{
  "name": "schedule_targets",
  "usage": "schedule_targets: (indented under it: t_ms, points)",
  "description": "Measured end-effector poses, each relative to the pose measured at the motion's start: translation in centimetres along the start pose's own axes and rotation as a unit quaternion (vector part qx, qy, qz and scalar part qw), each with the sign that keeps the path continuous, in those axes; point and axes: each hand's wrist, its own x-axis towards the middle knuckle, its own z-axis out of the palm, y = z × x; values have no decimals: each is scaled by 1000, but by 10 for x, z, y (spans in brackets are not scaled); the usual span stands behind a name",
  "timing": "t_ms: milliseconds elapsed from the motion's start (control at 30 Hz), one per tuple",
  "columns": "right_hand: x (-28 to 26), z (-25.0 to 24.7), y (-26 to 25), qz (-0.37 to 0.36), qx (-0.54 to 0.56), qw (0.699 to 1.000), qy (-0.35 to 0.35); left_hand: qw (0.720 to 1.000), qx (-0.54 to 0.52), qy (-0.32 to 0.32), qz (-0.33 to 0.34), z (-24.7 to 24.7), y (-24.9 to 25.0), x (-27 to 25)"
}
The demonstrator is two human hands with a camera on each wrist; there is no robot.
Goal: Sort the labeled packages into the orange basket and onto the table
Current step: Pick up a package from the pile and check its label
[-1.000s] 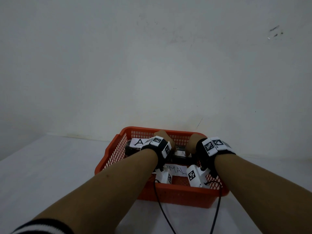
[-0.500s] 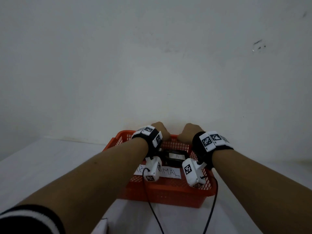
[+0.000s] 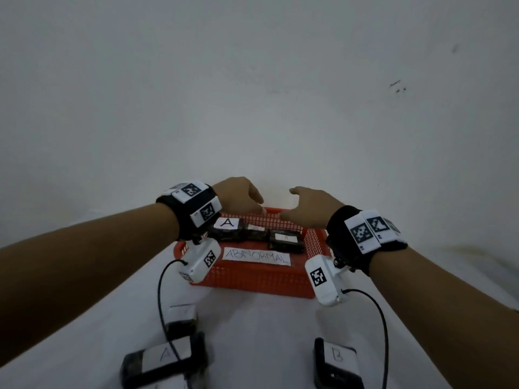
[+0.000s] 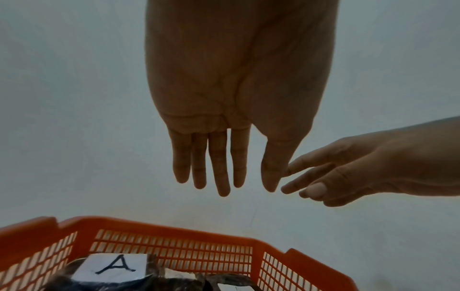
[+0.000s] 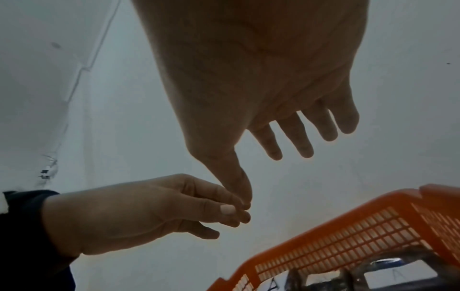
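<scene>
The orange basket (image 3: 252, 276) stands on the white table (image 3: 266, 332), with a paper label reading ABNORMAL (image 3: 257, 256) on its floor. Three dark packages lie along its far side: two show an A label (image 3: 226, 223) (image 3: 286, 238), the middle one (image 3: 254, 233) a label I cannot read. My left hand (image 3: 241, 196) and right hand (image 3: 307, 203) hover above the basket's far rim, fingers straight and relaxed, holding nothing. In the left wrist view the left fingers (image 4: 219, 163) hang over the basket rim (image 4: 174, 232). The right fingers (image 5: 298, 133) are spread.
On the table in front of me lie a dark package labeled A (image 3: 165, 357), a package labeled B (image 3: 338, 360), and another package (image 3: 181, 318) behind the A one. Camera cables (image 3: 161, 299) hang from both wrists. A white wall stands right behind the basket.
Both hands have let go of the basket's far rim, opened and lifted above it. The view has tilted down, bringing the near table packages into sight.
</scene>
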Motion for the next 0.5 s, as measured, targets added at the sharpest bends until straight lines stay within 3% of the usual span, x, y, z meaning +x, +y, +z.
schedule_targets:
  t_ms: [267,500]
  points:
    - [-90,30,-50,-76,48,996,-15,999,27,18,-17,-3,-18,-107]
    - [-147,69,-77,-135,118,983,-38,998,48,-6,-29,10,-32,-192]
